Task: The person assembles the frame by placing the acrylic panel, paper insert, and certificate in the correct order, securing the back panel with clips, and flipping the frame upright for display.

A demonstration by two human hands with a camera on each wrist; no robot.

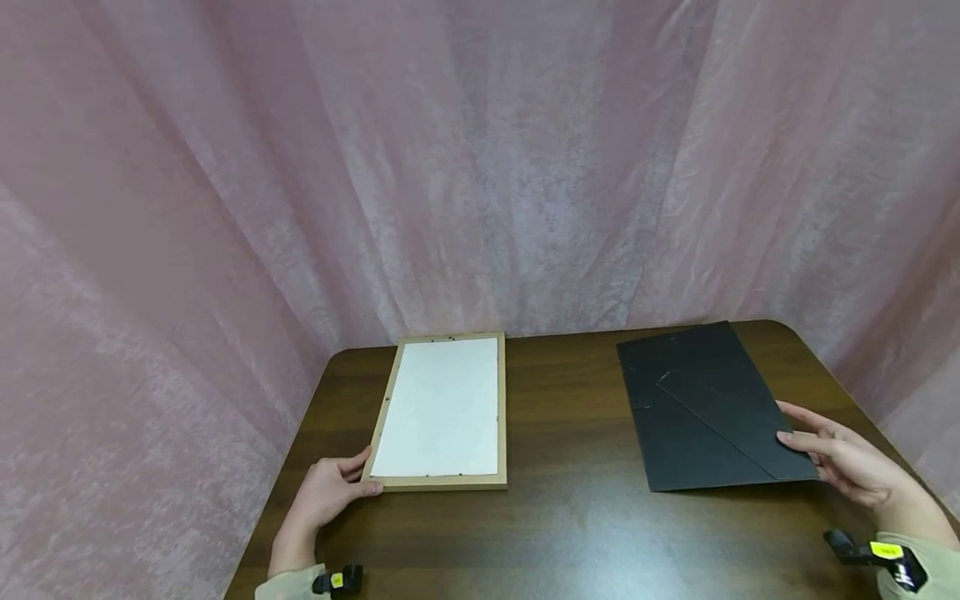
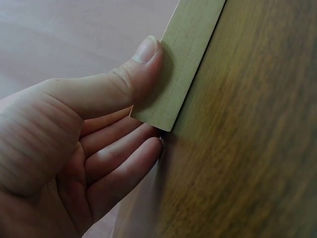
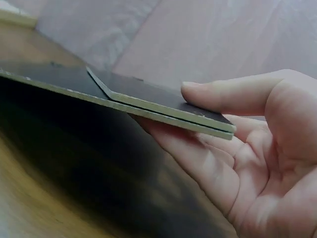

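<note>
My left hand (image 1: 326, 492) pinches the wooden picture frame (image 1: 442, 410) at its near corner. My right hand (image 1: 847, 460) grips the black backing board (image 1: 705, 408), edge lifted off the table (image 1: 570, 517). Step in hand, as I judge: carrying the board over; next it needs squaring to the frame.

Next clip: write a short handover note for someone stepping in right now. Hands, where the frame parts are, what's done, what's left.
Left hand: thumb and fingers pinch the near left corner of the wooden frame, which lies face down on the table with white paper showing inside.
Right hand: pinches the near right corner of the black backing board, thumb on top, fingers beneath, that edge raised off the table.
Done: backing board is out of the frame, lying apart to its right.
Left: probably setting the board into the frame; nothing shows it fastened.
</note>
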